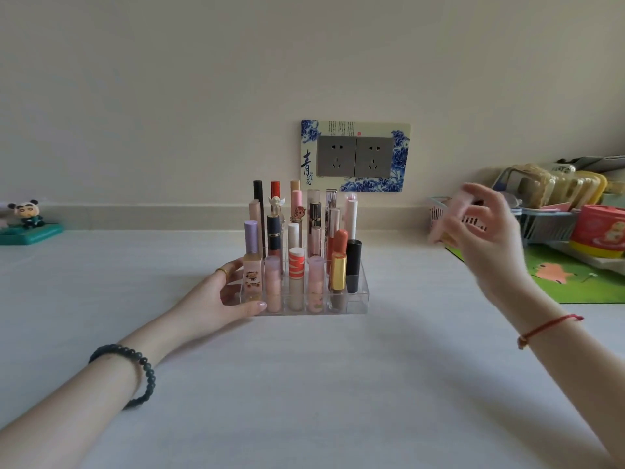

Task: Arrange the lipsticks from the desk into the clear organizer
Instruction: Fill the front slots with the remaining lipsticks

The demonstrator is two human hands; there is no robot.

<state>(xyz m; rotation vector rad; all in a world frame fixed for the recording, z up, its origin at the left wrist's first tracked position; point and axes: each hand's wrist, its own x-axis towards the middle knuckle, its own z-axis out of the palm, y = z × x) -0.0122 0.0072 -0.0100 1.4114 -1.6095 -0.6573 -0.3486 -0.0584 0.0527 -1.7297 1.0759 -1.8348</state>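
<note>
The clear organizer [358,301] stands at the middle of the white desk, with several lipsticks upright in its compartments. Its front right compartment looks empty. My left hand [226,299] grips the organizer's left side, thumb along the front edge and fingers on the side wall. My right hand [487,238] is raised to the right of the organizer and holds a pale pink lipstick [448,214], which is blurred and tilted, above the desk.
A wall socket with a blue-flowered frame [355,156] is behind the organizer. At the right stand a blue basket [541,226], a red tin [598,231] and a green mat [575,279]. A panda figure [27,216] sits at the far left.
</note>
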